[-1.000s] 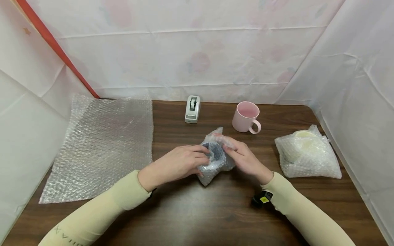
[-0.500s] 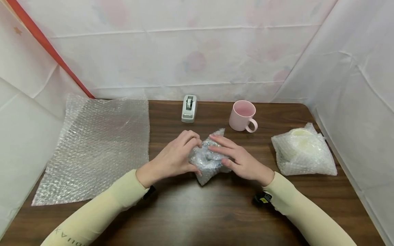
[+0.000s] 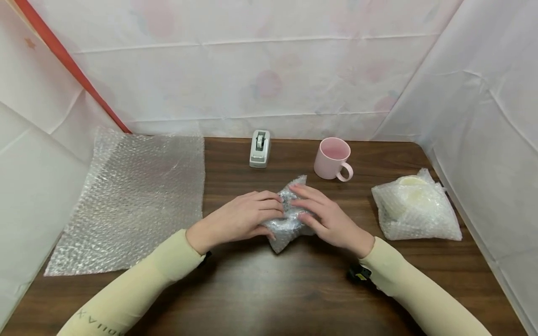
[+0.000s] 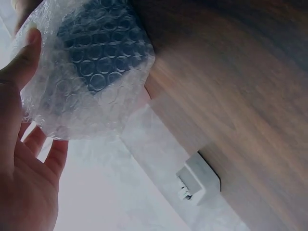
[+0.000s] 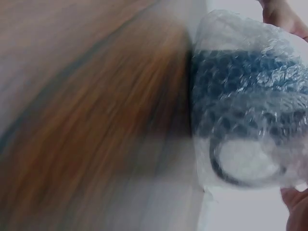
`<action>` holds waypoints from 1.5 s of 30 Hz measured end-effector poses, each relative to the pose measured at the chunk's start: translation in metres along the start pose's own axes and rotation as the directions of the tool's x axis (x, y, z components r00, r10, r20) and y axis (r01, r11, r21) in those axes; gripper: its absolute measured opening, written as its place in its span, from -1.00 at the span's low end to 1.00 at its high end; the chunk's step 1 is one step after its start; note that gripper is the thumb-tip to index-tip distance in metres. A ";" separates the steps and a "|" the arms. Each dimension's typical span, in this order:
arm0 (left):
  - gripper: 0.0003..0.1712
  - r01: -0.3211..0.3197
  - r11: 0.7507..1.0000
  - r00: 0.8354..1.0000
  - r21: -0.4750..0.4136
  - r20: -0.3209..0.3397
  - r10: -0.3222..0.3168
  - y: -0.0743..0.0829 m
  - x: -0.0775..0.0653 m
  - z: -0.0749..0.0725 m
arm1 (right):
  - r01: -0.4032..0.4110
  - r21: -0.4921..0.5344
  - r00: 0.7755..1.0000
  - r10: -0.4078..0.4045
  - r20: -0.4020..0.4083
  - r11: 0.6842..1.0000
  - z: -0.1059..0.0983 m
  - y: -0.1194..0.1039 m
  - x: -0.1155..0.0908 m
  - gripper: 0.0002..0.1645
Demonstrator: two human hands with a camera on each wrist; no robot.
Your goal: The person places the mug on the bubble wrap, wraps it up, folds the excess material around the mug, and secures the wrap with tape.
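A dark blue mug wrapped in bubble wrap (image 3: 287,226) stands on the table between both hands. In the right wrist view its dark handle (image 5: 219,172) shows through the clear layers. My left hand (image 3: 245,217) holds the wrapped mug from the left, fingers bent over the top folds and thumb along the near side; the left wrist view shows the thumb and fingers around the wrap (image 4: 103,103). From the right, my right hand (image 3: 332,219) rests spread, fairly straight fingers on top of the wrap. Both hands partly hide the mug's mouth.
Behind the hands stand a tape dispenser (image 3: 259,150) and a pink mug (image 3: 332,159). A flat bubble-wrap sheet (image 3: 138,205) covers the table's left side. Another bubble-wrapped item (image 3: 416,210), pale yellow inside, lies at the right. White cloth walls (image 3: 269,70) enclose the back and sides.
The wrap's loose edge, held up by the right hand earlier, now lies folded over the mug's mouth. The left fingers lifted away, then came back down onto the folds.
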State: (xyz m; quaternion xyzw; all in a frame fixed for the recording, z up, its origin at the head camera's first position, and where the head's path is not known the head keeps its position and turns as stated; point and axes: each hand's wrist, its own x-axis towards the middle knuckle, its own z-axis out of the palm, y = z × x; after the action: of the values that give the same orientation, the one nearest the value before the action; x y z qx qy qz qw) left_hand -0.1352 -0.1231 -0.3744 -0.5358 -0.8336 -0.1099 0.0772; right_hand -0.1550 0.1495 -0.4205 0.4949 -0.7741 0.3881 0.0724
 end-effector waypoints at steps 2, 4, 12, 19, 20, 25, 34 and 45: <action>-0.44 0.005 1.000 1.000 -0.020 -0.001 -0.005 0.000 0.000 0.001 | 0.052 -0.025 0.998 -0.053 -0.023 0.998 -0.001 -0.002 -0.005 -0.40; -0.44 0.017 0.999 1.000 -0.051 -0.007 -0.018 0.000 0.000 0.002 | 0.100 -0.050 0.995 -0.102 -0.022 0.994 -0.002 -0.003 -0.008 -0.32; -0.23 0.111 0.978 0.992 -0.176 -0.047 -0.121 0.004 -0.003 -0.003 | 0.090 -0.127 0.995 -0.085 0.043 0.988 -0.003 -0.012 -0.003 -0.45; 0.03 0.186 0.951 0.982 -0.248 0.011 -0.189 -0.001 -0.004 -0.036 | 0.082 -0.131 0.997 -0.079 0.026 0.988 -0.002 -0.012 -0.004 -0.46; 0.00 0.219 0.942 0.975 -0.255 0.039 -0.217 -0.005 -0.004 -0.042 | 0.082 -0.129 0.997 -0.079 0.023 0.988 -0.001 -0.012 -0.004 -0.46; -0.19 0.446 0.869 0.891 -0.212 0.191 -0.411 -0.031 0.001 -0.072 | 0.078 -0.126 0.997 -0.076 0.019 0.989 0.001 -0.011 -0.004 -0.49; -0.34 0.728 0.652 0.684 -0.212 0.284 -0.671 -0.119 0.022 -0.059 | 0.057 -0.110 0.998 -0.058 -0.008 0.992 0.001 -0.008 -0.008 -0.47; -0.27 0.903 0.343 0.405 -0.259 0.248 -0.880 -0.158 0.039 -0.006 | 0.054 -0.075 0.999 -0.054 0.001 0.996 0.002 -0.007 -0.008 -0.48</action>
State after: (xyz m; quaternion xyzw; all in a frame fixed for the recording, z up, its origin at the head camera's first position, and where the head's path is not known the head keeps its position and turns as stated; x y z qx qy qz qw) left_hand -0.2950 -0.1542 -0.3753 -0.0021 -0.9570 -0.2643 -0.1197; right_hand -0.1449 0.1525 -0.4221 0.5126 -0.7743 0.3569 0.1018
